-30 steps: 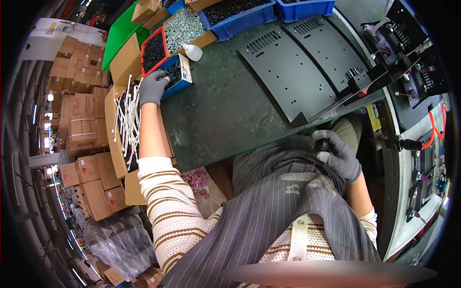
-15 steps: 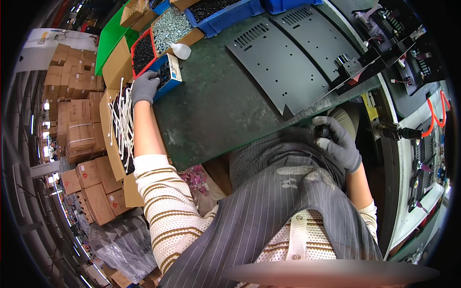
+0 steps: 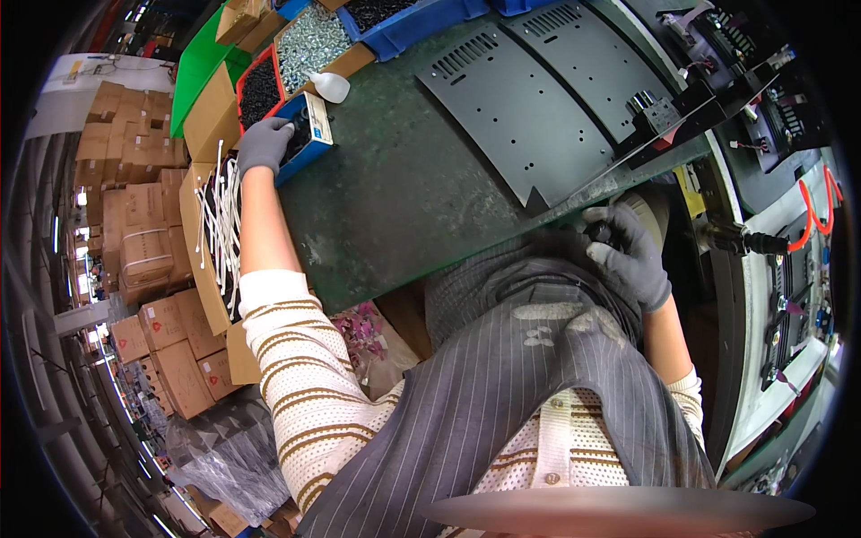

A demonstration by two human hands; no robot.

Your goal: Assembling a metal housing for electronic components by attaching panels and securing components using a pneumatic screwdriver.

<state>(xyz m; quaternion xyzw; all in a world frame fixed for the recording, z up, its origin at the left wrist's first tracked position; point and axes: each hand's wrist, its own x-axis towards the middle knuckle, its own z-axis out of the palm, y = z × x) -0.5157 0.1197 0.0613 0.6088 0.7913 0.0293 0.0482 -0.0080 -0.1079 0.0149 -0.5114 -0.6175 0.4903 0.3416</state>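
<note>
My left hand (image 3: pixel 265 145), in a grey glove, reaches to the blue box (image 3: pixel 308 154) at the table's left edge. Its fingers curl down over the black parts (image 3: pixel 301 128) inside; the fingertips are hidden, and I cannot see what they pinch. In front of my lap, below the table's edge, my right hand (image 3: pixel 635 255), also gloved, is closed around a small black rounded object (image 3: pixel 601 233), mostly covered by the fingers. Two black metal panels (image 3: pixel 529 117) with slots and holes lie side by side on the dark green table (image 3: pixel 386 197).
Behind the blue box stand a red bin of black screws (image 3: pixel 260 94), a carton of silver screws (image 3: pixel 312 45) and a white bulb-shaped piece (image 3: pixel 331 87). White cable ties (image 3: pixel 220 224) fill a carton at left. A black tool (image 3: pixel 749 242) with an orange coiled hose hangs at right.
The view has shifted slightly. My left hand stays at the blue box, and its fingers have bent a little further over the parts. My right hand keeps its grip on the black object.
</note>
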